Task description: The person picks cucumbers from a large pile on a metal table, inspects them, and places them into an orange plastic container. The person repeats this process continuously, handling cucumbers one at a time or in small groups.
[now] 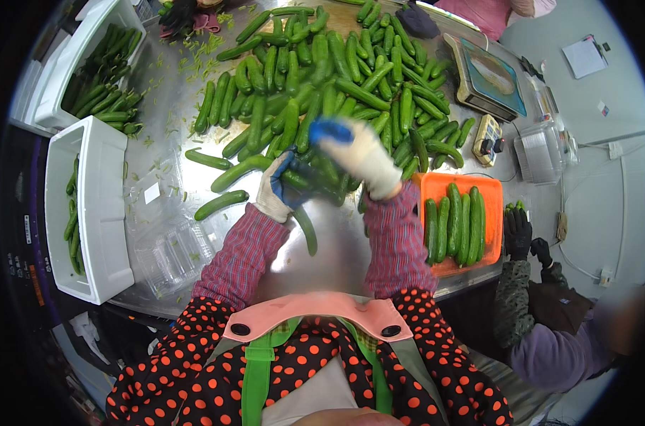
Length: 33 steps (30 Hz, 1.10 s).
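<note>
A large heap of green cucumbers point(328, 58) covers the middle of the steel table point(280, 277). My left hand point(277, 186), in a white knit glove with a blue coated palm, curls around a cucumber point(296, 179) at the heap's near edge. Another cucumber point(305, 231) lies just below that hand. Over the heap, to the right, is my right hand point(360, 152) in a similar glove, blurred by motion; whether its fingers hold anything is unclear. An orange plastic basket point(497, 213) beside my right forearm contains several cucumbers lying side by side.
White foam boxes point(109, 213) with cucumbers stand at left, near clear plastic trays point(173, 255). A weighing scale point(482, 80), a small yellow control box point(487, 139) and stacked clear containers point(538, 149) are at right. A co-worker's black-gloved hand point(517, 234) is beyond the basket.
</note>
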{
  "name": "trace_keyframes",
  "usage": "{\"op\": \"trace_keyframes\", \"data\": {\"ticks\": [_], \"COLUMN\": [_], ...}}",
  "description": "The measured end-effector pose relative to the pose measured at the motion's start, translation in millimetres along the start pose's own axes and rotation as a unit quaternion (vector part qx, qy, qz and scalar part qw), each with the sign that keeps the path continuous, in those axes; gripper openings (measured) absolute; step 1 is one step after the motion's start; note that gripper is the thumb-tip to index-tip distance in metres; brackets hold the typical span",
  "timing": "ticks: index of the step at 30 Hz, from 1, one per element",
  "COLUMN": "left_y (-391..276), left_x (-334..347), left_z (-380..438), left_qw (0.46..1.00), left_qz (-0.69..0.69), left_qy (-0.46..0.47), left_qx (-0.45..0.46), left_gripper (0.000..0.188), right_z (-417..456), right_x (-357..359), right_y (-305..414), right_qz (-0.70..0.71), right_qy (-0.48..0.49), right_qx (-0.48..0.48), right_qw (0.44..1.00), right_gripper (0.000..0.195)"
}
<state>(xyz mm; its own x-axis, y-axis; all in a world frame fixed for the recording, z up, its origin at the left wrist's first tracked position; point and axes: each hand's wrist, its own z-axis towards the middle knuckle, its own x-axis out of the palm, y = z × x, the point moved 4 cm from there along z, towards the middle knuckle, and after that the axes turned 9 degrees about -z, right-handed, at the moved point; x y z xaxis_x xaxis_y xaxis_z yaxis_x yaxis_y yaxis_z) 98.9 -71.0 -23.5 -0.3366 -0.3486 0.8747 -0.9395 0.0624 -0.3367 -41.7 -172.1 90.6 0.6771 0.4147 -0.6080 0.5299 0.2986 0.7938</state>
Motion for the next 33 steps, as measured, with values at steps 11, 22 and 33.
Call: {"op": "trace_keyframes", "data": {"ticks": [11,22,33], "left_y": [4,6,1], "left_x": [-28,-9,-15], "left_z": [-26,-33,-44], "left_qw": [0.991,0.962,0.983], "left_qz": [-0.061,-0.178,0.03], "left_qy": [-0.02,0.131,0.163], "left_qx": [-0.12,-0.158,-0.075], "left_gripper": [0.05,0.057,0.059], "right_z": [224,165,145], "right_x": [-7,-26,-17], "right_y": [-68,-50,-74], "right_qz": [-0.461,-0.303,-0.395], "right_qy": [-0.008,-0.185,0.002], "right_qx": [0.197,0.153,0.279], "right_qw": [0.865,0.922,0.875], "right_gripper": [0.064,0.07,0.074]}}
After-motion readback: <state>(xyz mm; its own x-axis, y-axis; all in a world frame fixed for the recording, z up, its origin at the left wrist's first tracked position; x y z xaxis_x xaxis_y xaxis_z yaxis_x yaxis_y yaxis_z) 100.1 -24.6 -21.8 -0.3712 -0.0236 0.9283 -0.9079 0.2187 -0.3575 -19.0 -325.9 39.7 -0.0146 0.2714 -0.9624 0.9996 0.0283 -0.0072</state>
